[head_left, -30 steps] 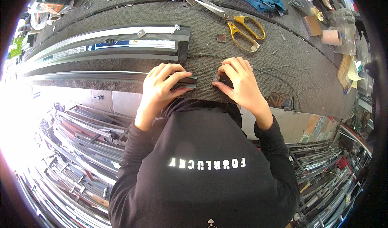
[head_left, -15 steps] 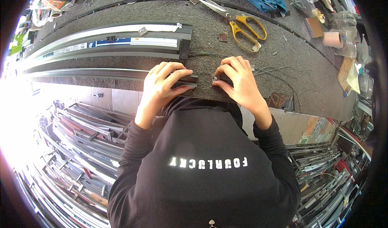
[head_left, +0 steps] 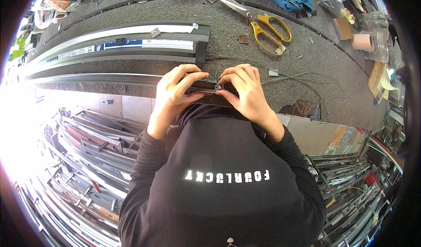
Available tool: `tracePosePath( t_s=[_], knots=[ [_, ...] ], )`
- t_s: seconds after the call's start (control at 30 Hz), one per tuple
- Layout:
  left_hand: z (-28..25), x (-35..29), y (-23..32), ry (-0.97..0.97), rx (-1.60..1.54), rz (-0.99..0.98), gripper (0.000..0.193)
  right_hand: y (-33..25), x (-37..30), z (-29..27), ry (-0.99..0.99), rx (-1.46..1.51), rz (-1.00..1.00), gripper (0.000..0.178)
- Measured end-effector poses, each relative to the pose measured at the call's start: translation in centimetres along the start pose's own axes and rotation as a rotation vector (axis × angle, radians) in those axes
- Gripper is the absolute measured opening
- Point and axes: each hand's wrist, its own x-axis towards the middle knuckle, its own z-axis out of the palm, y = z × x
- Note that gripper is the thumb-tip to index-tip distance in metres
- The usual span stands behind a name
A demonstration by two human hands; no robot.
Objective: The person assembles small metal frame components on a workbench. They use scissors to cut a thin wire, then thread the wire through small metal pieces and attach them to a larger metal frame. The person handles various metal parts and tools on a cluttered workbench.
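My left hand (head_left: 177, 85) grips the dark rail (head_left: 123, 78) near its right end; its long axis runs leftward across the frame along the counter (head_left: 182, 14). Just above frame centre, my right hand (head_left: 246, 89) has its fingers pinched on a small fitting (head_left: 218, 87) at that end; whether it sits inside, I cannot tell.

Upside-down white lettering (head_left: 227, 176) spans the black sweatshirt (head_left: 228, 207) toward six o'clock; a blue-and-white label (head_left: 131, 45) on the dark profile (head_left: 201, 36) toward ten o'clock bears print too small to read.
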Motion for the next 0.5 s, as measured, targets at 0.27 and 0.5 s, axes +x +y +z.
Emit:
tracePosePath(
  t_s=[0.27, 0.5],
  knots=[
    [-0.1, -0.1, -0.3, -0.028, -0.018, 0.073, 0.046, 0.2, -0.3, 1.2, 0.12, 0.062, -0.006, 0.033],
    [-0.6, 0.2, 0.6, -0.154, 0.128, 0.093, 0.033, 0.0, -0.2, 0.1, 0.127, 0.054, 0.041, 0.044]
  ],
)
